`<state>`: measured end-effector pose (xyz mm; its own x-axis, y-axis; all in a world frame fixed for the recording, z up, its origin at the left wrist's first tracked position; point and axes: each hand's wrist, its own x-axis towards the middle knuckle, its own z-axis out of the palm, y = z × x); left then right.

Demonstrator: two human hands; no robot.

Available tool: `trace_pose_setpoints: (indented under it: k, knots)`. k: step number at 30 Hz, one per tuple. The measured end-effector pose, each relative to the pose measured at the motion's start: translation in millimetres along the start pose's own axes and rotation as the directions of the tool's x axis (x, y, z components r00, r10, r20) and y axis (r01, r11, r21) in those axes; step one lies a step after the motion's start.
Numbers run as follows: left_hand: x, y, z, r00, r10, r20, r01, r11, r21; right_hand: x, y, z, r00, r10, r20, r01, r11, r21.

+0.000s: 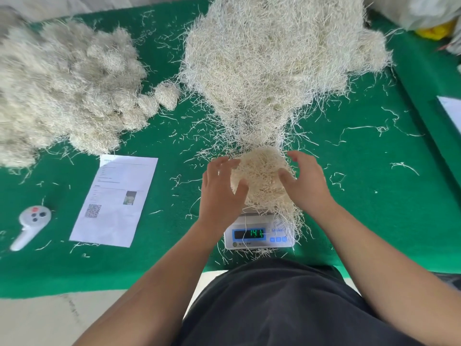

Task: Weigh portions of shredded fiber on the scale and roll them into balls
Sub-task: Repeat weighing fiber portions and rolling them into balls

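Two hands, left hand (222, 186) and right hand (304, 181), cup a clump of fiber (262, 176) sitting on the scale (259, 233), fingers loosely spread against its sides; the display shows 14.1; weighing looks done; next likely lifting and rolling it into a ball.

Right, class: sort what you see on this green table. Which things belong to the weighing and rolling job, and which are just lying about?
Belongs to the job:
scale, reading 14.1
fiber portion on it
left hand and right hand at its sides
loose fiber heap
pile of rolled balls

Lying about:
printed sheet
white handheld controller
yellow item
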<state>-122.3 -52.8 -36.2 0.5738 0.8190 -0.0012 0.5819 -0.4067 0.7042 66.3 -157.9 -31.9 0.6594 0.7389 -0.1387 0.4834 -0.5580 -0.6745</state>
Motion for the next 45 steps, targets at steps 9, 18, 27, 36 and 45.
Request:
trace_pose_setpoints:
  k: [9, 18, 27, 36, 45]
  knots:
    - [24, 10, 6, 0.911, -0.399, 0.103, 0.410, 0.850, -0.330, 68, -32, 17, 0.932, 0.235, 0.276, -0.282, 0.948, 0.147]
    - [66, 29, -18, 0.911, -0.313, 0.269, 0.412, 0.662, -0.626, 60, -77, -39, 0.968, 0.000, 0.251, -0.119, 0.880, 0.459]
    - [50, 4, -23, 0.924, -0.283, 0.259, 0.382, 0.727, -0.570, 84, -89, -70, 0.998, -0.050, -0.028, 0.057, 0.923, 0.382]
    - [50, 31, -30, 0.944, -0.325, 0.061, 0.292, 0.730, -0.619, 72, -101, -56, 0.997, -0.066, 0.040, 0.033, 0.834, 0.551]
    - [70, 61, -26, 0.925, -0.377, 0.049, 0.203, 0.383, -0.901, 54, -102, -62, 0.960, -0.072, 0.269, -0.039, 0.922, 0.386]
